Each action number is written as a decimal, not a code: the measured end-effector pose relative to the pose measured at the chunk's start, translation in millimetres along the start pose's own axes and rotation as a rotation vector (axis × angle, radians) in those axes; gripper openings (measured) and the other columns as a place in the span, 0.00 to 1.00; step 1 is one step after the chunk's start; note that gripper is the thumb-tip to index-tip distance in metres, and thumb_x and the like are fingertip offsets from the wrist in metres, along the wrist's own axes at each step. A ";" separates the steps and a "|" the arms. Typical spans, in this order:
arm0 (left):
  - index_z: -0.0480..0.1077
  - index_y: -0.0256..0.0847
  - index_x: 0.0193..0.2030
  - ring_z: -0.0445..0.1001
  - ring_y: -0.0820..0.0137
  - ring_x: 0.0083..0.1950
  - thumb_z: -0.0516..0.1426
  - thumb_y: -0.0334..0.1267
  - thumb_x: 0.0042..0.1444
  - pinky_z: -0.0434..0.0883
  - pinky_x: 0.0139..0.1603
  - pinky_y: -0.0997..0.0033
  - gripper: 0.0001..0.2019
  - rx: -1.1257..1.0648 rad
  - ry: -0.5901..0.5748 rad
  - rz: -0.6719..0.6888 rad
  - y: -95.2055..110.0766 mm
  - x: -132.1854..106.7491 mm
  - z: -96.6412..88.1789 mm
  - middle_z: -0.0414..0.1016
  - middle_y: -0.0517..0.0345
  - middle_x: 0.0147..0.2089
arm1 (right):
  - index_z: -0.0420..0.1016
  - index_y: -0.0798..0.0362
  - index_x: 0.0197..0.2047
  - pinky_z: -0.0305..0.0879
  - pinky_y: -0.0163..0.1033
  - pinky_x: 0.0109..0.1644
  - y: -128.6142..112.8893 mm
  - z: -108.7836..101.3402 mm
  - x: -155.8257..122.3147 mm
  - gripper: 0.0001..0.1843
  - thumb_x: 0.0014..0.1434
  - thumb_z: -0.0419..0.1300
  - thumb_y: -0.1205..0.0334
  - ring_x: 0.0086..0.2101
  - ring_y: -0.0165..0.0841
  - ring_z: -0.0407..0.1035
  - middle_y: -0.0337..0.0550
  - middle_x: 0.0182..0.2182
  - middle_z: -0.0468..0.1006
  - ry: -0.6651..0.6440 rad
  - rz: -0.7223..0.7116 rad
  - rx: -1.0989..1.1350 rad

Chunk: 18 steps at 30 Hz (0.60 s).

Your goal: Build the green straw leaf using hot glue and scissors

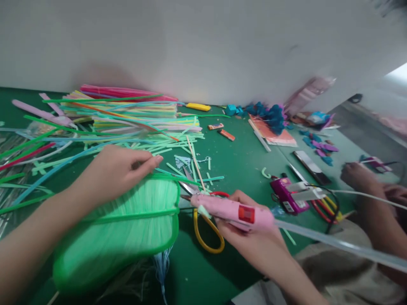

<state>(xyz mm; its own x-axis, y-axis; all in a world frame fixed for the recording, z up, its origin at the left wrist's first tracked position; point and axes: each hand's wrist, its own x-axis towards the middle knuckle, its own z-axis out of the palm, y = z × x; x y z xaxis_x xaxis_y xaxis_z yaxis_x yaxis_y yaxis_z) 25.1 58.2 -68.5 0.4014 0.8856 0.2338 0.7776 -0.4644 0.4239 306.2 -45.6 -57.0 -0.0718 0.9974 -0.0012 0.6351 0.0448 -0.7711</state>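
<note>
A light-green, fan-like piece [133, 237] with darker green fuzzy trim and a middle rib lies at lower left. A blue tassel [162, 267] hangs below it. Over its upper edge my left hand [117, 173] is closed in a pinch on what looks like a green pipe cleaner [182, 178]; the fingertips partly hide the grip. My right hand [251, 237] is wrapped round a pink glue gun [219, 209], its nozzle pointing left, close to the piece's right edge. Scissors with yellow and red handles [208, 241] lie beneath the glue gun.
Bundles of coloured pipe cleaners [127, 112] lie along the wall, with cut bits in front. A yellow cutter [198, 106] lies behind. To the right are a purple power box [288, 195], a phone [311, 167] and another person's hand [359, 176]. A cable crosses at lower right.
</note>
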 end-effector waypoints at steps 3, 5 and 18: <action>0.76 0.44 0.28 0.63 0.71 0.21 0.48 0.55 0.67 0.53 0.29 0.67 0.26 -0.003 -0.036 -0.025 -4.0 1.5 3.2 0.66 0.62 0.18 | 0.65 0.49 0.27 0.56 0.29 0.22 3.0 23.0 -3.8 0.10 0.53 0.64 0.63 0.20 0.25 0.62 0.29 0.19 0.70 0.183 -0.051 -0.072; 0.76 0.44 0.27 0.64 0.69 0.21 0.48 0.56 0.66 0.54 0.29 0.66 0.26 0.002 -0.054 -0.035 -7.4 2.3 5.8 0.67 0.62 0.17 | 0.65 0.49 0.27 0.57 0.30 0.23 6.6 33.4 -5.4 0.11 0.54 0.65 0.63 0.21 0.26 0.63 0.30 0.20 0.71 0.246 -0.080 -0.136; 0.76 0.44 0.28 0.63 0.68 0.22 0.45 0.56 0.66 0.52 0.29 0.65 0.27 0.047 -0.078 -0.046 -6.5 4.5 7.6 0.70 0.59 0.20 | 0.65 0.48 0.31 0.56 0.32 0.26 13.6 53.0 4.9 0.09 0.58 0.62 0.63 0.22 0.27 0.63 0.31 0.22 0.72 0.286 -0.170 -0.298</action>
<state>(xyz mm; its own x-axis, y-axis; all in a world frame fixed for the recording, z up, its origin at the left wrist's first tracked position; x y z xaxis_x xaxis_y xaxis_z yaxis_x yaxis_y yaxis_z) 25.5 65.3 -76.8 0.3998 0.9050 0.1452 0.8174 -0.4237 0.3904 273.7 -43.1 -101.2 -0.0055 0.9480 0.3182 0.8298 0.1819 -0.5276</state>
